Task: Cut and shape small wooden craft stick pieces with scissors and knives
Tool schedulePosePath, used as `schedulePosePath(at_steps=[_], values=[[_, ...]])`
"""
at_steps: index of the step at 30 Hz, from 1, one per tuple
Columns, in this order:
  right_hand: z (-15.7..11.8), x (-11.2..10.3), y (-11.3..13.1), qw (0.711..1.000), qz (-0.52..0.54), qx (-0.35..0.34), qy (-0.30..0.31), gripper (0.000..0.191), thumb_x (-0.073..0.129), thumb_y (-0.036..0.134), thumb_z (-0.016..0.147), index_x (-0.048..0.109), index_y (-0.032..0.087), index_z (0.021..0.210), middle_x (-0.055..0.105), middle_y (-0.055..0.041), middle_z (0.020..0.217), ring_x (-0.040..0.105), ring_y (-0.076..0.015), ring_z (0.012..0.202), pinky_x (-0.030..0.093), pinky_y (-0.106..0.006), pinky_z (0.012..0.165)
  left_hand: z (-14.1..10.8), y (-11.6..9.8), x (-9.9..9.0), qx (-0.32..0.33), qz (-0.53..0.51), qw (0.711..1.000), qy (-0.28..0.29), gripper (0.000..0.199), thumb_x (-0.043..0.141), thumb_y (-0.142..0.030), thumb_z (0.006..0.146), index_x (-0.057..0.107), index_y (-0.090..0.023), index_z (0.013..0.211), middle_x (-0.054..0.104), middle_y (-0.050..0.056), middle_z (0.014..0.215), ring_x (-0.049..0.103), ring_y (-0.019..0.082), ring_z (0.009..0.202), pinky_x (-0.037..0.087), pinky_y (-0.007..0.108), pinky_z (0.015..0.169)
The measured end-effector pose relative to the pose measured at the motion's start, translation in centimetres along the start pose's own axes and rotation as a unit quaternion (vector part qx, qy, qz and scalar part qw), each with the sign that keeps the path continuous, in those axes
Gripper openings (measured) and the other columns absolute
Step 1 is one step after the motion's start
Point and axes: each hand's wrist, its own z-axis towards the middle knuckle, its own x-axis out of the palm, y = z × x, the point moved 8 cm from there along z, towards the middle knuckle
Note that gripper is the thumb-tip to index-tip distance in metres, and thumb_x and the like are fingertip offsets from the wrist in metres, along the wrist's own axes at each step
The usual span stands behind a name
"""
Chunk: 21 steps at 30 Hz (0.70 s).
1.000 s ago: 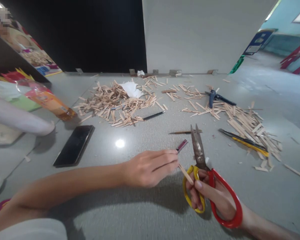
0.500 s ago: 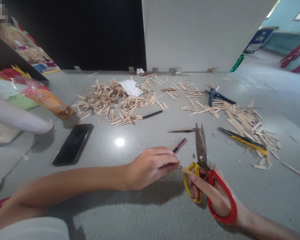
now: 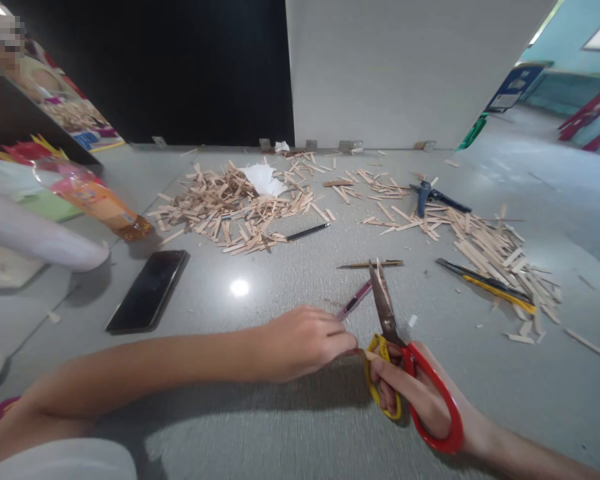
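My right hand [image 3: 430,393] is wrapped through the handles of a pair of scissors [image 3: 389,327], one loop red, the other yellow-taped. The blades point away from me, slightly apart. Between its thumb and finger is one end of a short wooden strip [image 3: 362,352]. My left hand [image 3: 310,343], fingers closed, pinches the strip's other end; its fingertips are partly hidden. Just beyond the left hand lies a slim purple tool [image 3: 356,299]. A thin brownish pen-like tool [image 3: 347,266] lies behind the blade tips. A small white scrap [image 3: 413,321] lies right of the blades.
Wooden strips are heaped at the back [image 3: 250,213] and right [image 3: 500,253]. Pliers [image 3: 437,196], a yellow-and-black utility knife [image 3: 490,285] and a black pen [image 3: 307,231] lie near them. On the left are a phone [image 3: 147,291] and an orange bottle [image 3: 100,203]. Panels [image 3: 410,73] stand behind.
The scissors and my right hand have shifted left and slightly down, the blades tilting further left. My left hand has turned and dropped a little. The white scrap beside the blades now shows.
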Motion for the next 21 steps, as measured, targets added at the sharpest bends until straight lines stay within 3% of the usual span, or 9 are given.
schedulePosePath(at_steps=[4,10,16,21], values=[[0.1,0.1,-0.3,1.000,0.005,-0.002,-0.001,0.075,0.051,0.090,0.095,0.058,0.022,0.065,0.061,-0.0024,0.061,0.054,-0.0136,0.055,0.043,-0.028,0.055,0.0,-0.7,0.0,0.026,0.075,0.997,0.013,0.016,0.057,-0.006,0.104,0.071,-0.012,0.101,0.075,0.004,0.083,0.069,0.021,0.073,0.053,0.033,0.065],[0.2,0.4,0.0,0.999,0.036,0.020,-0.002,0.078,0.056,0.097,0.086,0.056,0.023,0.063,0.058,-0.0007,0.057,0.054,-0.0136,0.053,0.044,-0.028,0.054,0.1,-1.8,0.2,0.070,0.162,0.983,-0.044,0.022,0.058,-0.005,0.104,0.070,-0.013,0.087,0.070,0.004,0.071,0.066,0.020,0.064,0.052,0.033,0.060],[0.1,0.9,0.2,0.999,0.036,0.024,0.016,0.078,0.055,0.098,0.084,0.054,0.024,0.063,0.056,-0.0003,0.057,0.053,-0.0139,0.053,0.045,-0.029,0.054,0.1,-2.3,1.1,0.083,0.179,0.980,-0.038,0.023,0.063,-0.008,0.102,0.066,-0.015,0.081,0.067,0.003,0.065,0.063,0.019,0.056,0.048,0.033,0.055],[0.0,0.9,-0.2,0.999,0.009,0.030,0.019,0.071,0.057,0.089,0.091,0.053,0.023,0.065,0.056,-0.0001,0.058,0.051,-0.0130,0.053,0.046,-0.027,0.054,0.1,-2.6,1.7,0.087,0.178,0.980,-0.026,0.024,0.061,-0.008,0.102,0.068,-0.015,0.079,0.065,0.003,0.063,0.059,0.019,0.053,0.047,0.035,0.052]])
